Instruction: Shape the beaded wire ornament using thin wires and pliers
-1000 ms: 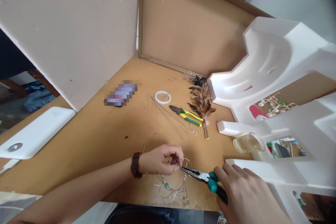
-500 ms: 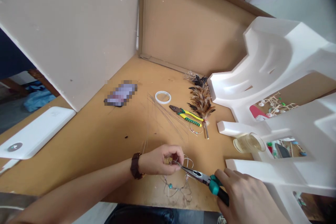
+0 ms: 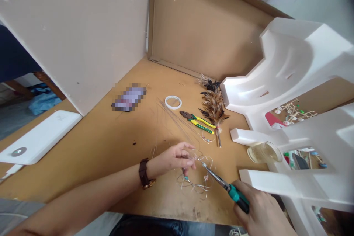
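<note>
My left hand (image 3: 177, 159), with a brown watch on its wrist, pinches the left side of a beaded wire ring (image 3: 197, 186) over the table's near part. Thin silvery loops and a few beads, one teal and one pinkish, make up the ring. My right hand (image 3: 261, 206) is closed around the teal and black handles of needle-nose pliers (image 3: 224, 184). Their tip points at a pale bead on the ring's upper right; whether the jaws grip it I cannot tell.
Beyond the hands lie yellow-green pliers (image 3: 197, 121), a white ring (image 3: 173, 102), loose wires (image 3: 177, 118) and a brown feather bundle (image 3: 212, 105). A pixelated phone (image 3: 129, 97) and white power bank (image 3: 41, 136) are left. A glass (image 3: 264, 152) stands beside white foam (image 3: 293, 51) at right.
The pliers' tip has moved away from my left fingertips, rightward. My left hand has turned and loosened its fingers, and the wire ring shows more fully, shifted slightly right and up.
</note>
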Demonstrator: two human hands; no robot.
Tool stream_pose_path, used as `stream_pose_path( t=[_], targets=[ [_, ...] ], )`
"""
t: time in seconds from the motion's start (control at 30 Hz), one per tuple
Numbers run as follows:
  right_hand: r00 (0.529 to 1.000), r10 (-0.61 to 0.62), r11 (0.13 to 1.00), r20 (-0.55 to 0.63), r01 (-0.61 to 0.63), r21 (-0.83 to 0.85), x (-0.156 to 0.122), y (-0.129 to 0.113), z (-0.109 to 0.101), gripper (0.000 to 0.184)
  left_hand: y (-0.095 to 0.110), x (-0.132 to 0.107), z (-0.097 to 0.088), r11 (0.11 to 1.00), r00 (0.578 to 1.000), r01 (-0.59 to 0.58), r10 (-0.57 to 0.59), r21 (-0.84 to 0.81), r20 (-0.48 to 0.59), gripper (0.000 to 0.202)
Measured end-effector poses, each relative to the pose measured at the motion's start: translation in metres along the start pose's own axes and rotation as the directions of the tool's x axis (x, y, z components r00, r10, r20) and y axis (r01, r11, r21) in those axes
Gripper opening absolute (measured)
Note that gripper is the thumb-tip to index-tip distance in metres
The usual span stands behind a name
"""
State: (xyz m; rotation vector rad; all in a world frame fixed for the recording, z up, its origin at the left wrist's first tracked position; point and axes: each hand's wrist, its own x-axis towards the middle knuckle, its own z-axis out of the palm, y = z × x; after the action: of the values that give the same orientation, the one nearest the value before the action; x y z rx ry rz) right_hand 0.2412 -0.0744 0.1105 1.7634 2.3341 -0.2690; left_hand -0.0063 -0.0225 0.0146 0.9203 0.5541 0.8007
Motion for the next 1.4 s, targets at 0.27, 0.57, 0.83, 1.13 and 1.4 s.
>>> stream_pose_path(
  t=[0.27,0.57,0.83,1.13,1.4],
  targets=[
    [0.999,-0.035,0.999,-0.016,0.034,-0.031,0.004,-0.005,0.006,0.016,-0.002,-0.001,0.002,0.998,0.994,0.063,-0.062,0.007,-0.092,0.027],
    [0.997,-0.071,0.997,0.008,0.072,-0.043,0.004,-0.003,0.009,0.017,0.0,-0.001,0.001,0.994,0.994,0.06,-0.052,0.09,-0.094,0.022],
    [0.996,-0.074,0.993,-0.043,0.07,-0.095,0.008,-0.003,0.011,0.018,-0.003,0.0,0.003,0.997,0.991,0.076,-0.076,-0.01,-0.109,0.008],
    [0.912,-0.259,0.954,-0.317,0.191,-0.23,-0.004,0.0,0.015,0.035,-0.004,0.004,0.005,0.986,0.982,0.021,-0.051,-0.166,-0.179,0.01],
    [0.912,-0.173,0.936,-0.372,0.035,-0.349,0.011,-0.028,0.009,0.025,-0.007,0.002,0.006,0.99,0.987,0.009,-0.031,-0.141,-0.155,0.012]
  ],
)
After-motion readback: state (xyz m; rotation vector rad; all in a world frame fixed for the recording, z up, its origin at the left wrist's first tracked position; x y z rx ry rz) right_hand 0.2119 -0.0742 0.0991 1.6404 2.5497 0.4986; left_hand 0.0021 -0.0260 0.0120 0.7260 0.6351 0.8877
